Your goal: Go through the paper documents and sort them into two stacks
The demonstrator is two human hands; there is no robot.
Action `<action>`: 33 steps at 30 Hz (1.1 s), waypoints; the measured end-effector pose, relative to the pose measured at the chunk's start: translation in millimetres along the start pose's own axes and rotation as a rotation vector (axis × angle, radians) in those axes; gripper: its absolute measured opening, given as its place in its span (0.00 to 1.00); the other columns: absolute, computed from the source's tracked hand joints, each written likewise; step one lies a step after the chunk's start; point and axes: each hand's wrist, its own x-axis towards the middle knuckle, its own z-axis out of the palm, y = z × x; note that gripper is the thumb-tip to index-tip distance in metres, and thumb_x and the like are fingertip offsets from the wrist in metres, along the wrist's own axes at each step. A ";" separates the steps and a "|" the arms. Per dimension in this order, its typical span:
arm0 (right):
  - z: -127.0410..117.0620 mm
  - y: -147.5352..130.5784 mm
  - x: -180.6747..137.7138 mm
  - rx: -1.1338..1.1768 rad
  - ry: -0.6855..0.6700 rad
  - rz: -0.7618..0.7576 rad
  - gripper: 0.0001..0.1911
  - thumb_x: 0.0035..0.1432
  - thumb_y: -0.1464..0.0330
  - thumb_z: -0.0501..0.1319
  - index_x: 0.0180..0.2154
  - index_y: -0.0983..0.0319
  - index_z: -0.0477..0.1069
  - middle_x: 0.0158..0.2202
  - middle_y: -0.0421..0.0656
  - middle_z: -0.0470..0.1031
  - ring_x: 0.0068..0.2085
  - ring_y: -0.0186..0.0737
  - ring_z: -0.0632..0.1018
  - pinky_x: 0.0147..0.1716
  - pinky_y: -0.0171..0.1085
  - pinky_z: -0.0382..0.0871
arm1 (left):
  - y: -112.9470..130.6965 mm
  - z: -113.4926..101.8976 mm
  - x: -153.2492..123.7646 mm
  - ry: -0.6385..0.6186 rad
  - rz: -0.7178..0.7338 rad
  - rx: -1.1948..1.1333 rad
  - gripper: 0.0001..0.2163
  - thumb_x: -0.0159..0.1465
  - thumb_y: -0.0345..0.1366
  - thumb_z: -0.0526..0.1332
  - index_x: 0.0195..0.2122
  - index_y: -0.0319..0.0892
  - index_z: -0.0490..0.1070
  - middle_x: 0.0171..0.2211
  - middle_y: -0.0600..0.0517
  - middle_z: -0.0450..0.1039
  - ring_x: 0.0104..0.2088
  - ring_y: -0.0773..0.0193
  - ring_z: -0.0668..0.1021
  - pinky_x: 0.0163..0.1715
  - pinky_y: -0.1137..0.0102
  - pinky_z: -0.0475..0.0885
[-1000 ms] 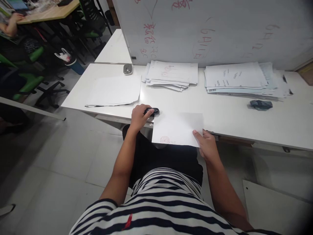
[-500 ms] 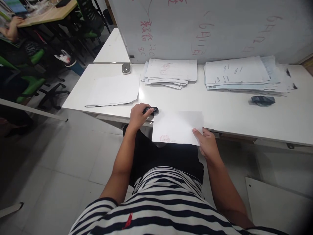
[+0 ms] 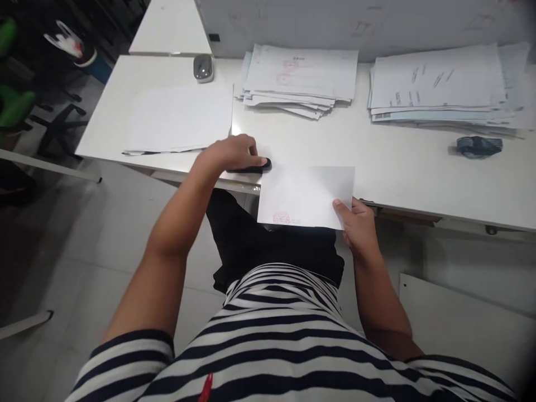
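Observation:
My left hand [image 3: 238,152] rests over a black stapler [image 3: 248,169] at the desk's front edge, its fingers bent down onto the top. Part of the stapler is hidden beneath the hand. A white sheet of paper [image 3: 304,192] with a red round stamp near its lower left corner reaches out past the desk edge over my lap. Its upper left corner meets the stapler's front end; whether it sits inside the jaws I cannot tell. My right hand [image 3: 358,223] pinches the sheet's right side, thumb on top and fingers underneath.
White sheets [image 3: 178,120] lie to the left, below a small grey-topped box [image 3: 203,68]. Two paper stacks, one in the middle [image 3: 301,72] and one to the right [image 3: 438,81], stand against the whiteboard [image 3: 318,28]. A dark crumpled item [image 3: 479,147] lies at the right.
My view has tipped downward and closer. My left hand has turned, its wrist raised and elbow out, with fingers now over the stapler's top. My right hand keeps its hold on the paper.

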 end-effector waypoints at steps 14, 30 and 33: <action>-0.5 -4.3 2.1 -0.053 -0.009 0.017 0.25 0.47 0.53 0.67 0.44 0.61 0.76 0.38 0.46 0.81 0.40 0.49 0.80 0.41 0.44 0.72 | 27.6 5.8 -69.8 0.233 0.255 -0.109 0.18 0.67 0.48 0.47 0.43 0.49 0.74 0.43 0.54 0.77 0.45 0.61 0.75 0.44 0.66 0.68; -55.4 -44.3 -31.9 -0.230 0.169 -0.005 0.26 0.47 0.54 0.67 0.44 0.64 0.76 0.40 0.48 0.80 0.36 0.47 0.80 0.34 0.40 0.73 | 32.4 24.9 -61.4 0.408 0.165 0.157 0.27 0.69 0.50 0.41 0.27 0.43 0.74 0.32 0.48 0.76 0.37 0.58 0.74 0.33 0.65 0.57; -61.1 -42.1 -40.5 -0.170 0.196 -0.032 0.24 0.47 0.55 0.68 0.44 0.61 0.76 0.41 0.46 0.80 0.36 0.45 0.79 0.33 0.38 0.73 | 31.7 27.7 -59.9 0.433 0.162 0.174 0.27 0.69 0.50 0.41 0.26 0.43 0.73 0.31 0.47 0.76 0.36 0.58 0.74 0.33 0.64 0.56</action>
